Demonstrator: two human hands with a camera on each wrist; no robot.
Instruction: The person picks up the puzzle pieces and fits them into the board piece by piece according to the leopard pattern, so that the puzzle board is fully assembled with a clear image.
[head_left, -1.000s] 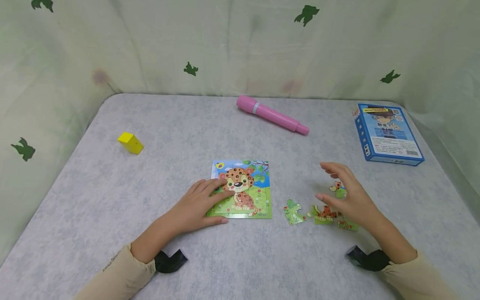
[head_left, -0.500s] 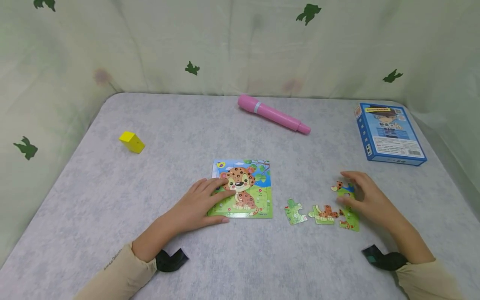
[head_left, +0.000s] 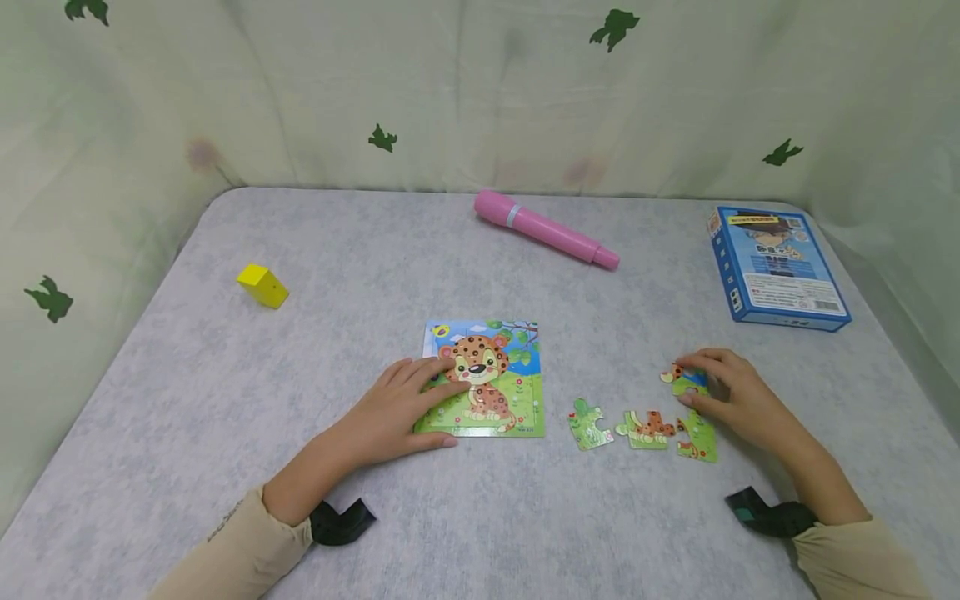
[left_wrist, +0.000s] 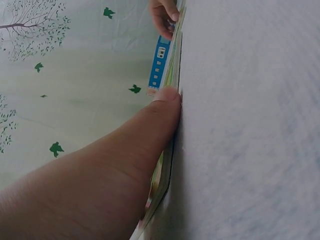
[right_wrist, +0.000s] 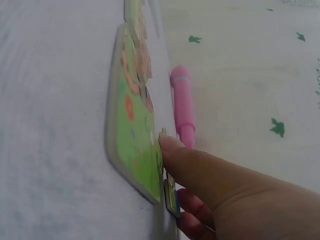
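Observation:
In the head view, my left hand (head_left: 401, 408) rests on the left part of a square puzzle board (head_left: 525, 383) with a spotted leopard cub picture. Its fingers lie over the picture, and the left wrist view shows the thumb against the board's edge. My right hand (head_left: 746, 408) holds a blue and green puzzle piece (head_left: 688, 382) between thumb and fingers, low over the table. Nearer me lies a green corner puzzle piece (head_left: 699, 437), seen large in the right wrist view. Two more pieces, an orange-spotted one (head_left: 647, 430) and a green one (head_left: 591, 425), lie left of it.
A pink tube-shaped thing (head_left: 547, 231) lies toward the table's back. On the right is a blue printed box (head_left: 780, 267), and on the left a yellow block (head_left: 262, 286). A pale curtain (head_left: 480, 92) hangs behind the grey tabletop (head_left: 337, 258).
My right hand has moved right from above the loose pieces, and its thumb and fingers have closed in around the blue and green one. The left hand stays on the board.

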